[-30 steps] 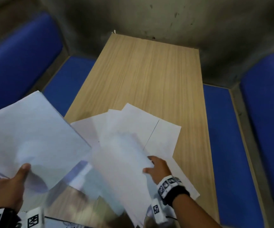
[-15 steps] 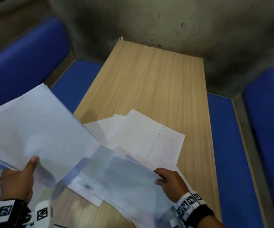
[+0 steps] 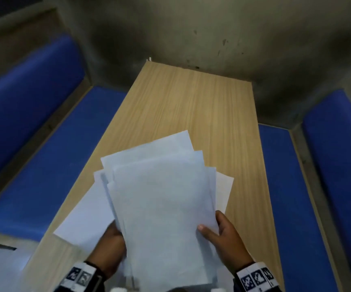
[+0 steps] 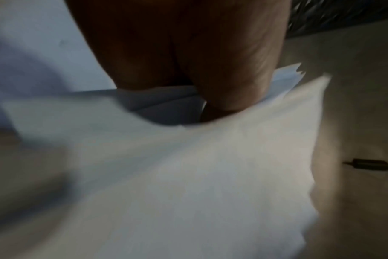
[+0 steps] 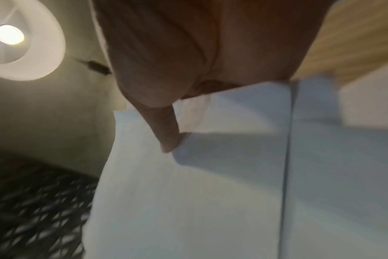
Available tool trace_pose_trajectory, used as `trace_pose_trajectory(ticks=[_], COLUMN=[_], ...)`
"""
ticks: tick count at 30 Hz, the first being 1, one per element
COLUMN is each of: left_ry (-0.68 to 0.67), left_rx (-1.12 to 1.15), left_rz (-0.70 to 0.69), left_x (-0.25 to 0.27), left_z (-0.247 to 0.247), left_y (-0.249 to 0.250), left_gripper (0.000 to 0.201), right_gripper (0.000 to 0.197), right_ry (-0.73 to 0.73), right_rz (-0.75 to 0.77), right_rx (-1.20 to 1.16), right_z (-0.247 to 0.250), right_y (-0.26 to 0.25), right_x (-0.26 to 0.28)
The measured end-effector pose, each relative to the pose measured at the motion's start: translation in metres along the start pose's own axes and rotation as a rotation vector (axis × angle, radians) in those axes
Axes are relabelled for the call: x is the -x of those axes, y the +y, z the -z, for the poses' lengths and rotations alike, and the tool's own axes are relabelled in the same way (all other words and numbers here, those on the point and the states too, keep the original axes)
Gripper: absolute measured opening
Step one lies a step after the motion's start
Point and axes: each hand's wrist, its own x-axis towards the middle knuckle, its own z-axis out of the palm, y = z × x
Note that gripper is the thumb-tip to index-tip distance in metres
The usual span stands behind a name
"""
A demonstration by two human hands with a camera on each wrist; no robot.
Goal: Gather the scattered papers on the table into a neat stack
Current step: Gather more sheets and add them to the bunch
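Fanning unevenly at their far corners, the papers (image 3: 162,199) are held as one loose bundle above the near half of the wooden table (image 3: 193,106). The right hand (image 3: 226,239) grips the bundle's right edge, thumb curled over the top sheet and fingers hidden beneath. The left hand (image 3: 111,247) holds the left edge from underneath; the left wrist view shows its thumb pinching down on the sheets. One sheet (image 3: 86,220) sticks out to the left below the others. Blue cushioned benches (image 3: 50,165) flank the table on both sides, against a stained grey wall (image 3: 212,34).
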Motion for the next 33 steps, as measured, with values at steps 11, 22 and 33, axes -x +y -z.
trace_pose_trajectory(ticks=[11, 22, 33], left_ry=[-0.049, -0.118, -0.080], left_rx=[-0.058, -0.360, -0.273], left_rz=[-0.303, -0.398, -0.380], left_x=[0.006, -0.033, -0.031], left_z=[-0.022, -0.017, -0.008], left_y=[0.012, -0.002, -0.021], left_gripper=[0.043, 0.051, 0.042], right_gripper=[0.018, 0.054, 0.035], right_ry=[0.243, 0.249, 0.336], right_rz=[0.201, 0.115, 0.180], right_rx=[-0.010, 0.124, 0.117], right_z=[-0.018, -0.028, -0.044], right_y=[0.018, 0.037, 0.040], right_x=[0.002, -0.020, -0.005])
